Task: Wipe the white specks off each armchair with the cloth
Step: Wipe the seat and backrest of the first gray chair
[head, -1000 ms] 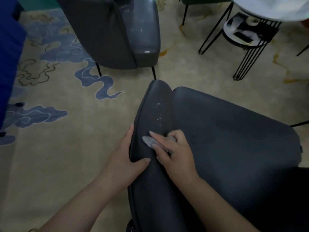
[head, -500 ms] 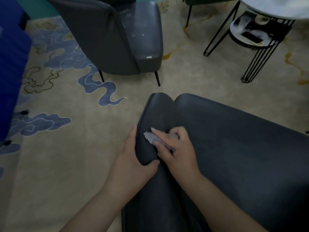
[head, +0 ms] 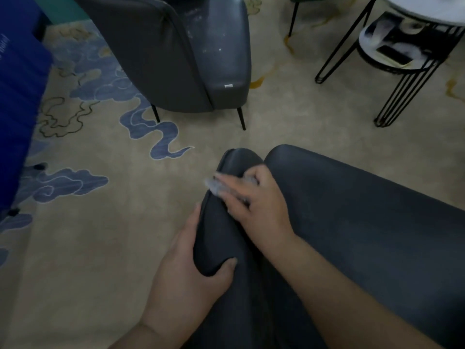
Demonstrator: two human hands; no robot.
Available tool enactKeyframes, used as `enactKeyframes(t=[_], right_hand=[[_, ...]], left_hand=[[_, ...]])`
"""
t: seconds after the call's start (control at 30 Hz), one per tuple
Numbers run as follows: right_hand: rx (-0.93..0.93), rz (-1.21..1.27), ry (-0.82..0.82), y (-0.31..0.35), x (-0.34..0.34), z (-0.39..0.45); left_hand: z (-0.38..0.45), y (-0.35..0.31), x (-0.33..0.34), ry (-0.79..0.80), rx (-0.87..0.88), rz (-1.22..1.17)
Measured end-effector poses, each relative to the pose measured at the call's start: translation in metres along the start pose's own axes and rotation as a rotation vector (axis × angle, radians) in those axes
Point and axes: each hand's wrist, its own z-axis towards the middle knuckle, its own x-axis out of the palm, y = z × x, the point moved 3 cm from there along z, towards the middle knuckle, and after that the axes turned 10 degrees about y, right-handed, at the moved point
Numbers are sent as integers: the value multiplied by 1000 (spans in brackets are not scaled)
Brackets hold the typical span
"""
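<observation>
1. a dark blue object [head: 17, 102] fills the far left edge, well to the left of the near armchair.
2. a beige carpet [head: 100, 248] with blue cloud patterns covers the floor around the near armchair.
3. a second armchair [head: 181, 59], dark grey, stands beyond the near armchair, with white specks [head: 211, 50] dotting its seat.
4. the left hand [head: 191, 268] grips the near armchair's arm, fingers down its outer side and thumb curled over its top.
5. the near armchair [head: 352, 235], dark grey, fills the lower right.
6. the cloth [head: 214, 186], small and pale grey, lies on the top of the near armchair's arm close to its front end.
7. the right hand [head: 259, 205] presses the cloth down with fairly straight fingers; the hand and cloth are blurred.
8. a round side table [head: 402, 46] on black wire legs stands beyond the near armchair, to the right.
</observation>
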Motion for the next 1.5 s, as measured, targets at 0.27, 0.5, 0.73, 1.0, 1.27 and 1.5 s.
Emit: enactKeyframes(t=[0.27,0.5,0.73,1.0,1.27,1.5], right_hand=[[369,219,-97,-20,-7,47],[72,-44,-39,15,7,-16],[484,321,-204,-28,-1,32],[700,358,-21,-19,5,-85],[819,109,54,8,-29,-126],[810,77,-158,64,-44,-104]], left_hand=[[-2,0,1,-7,-11,47],[0,0,1,13,5,91],[-2,1,2,-22,1,83],[-4,0,3,-22,-13,109],[-2,-3,3,25,-34,128],[-3,-8,-6,185,-45,132]])
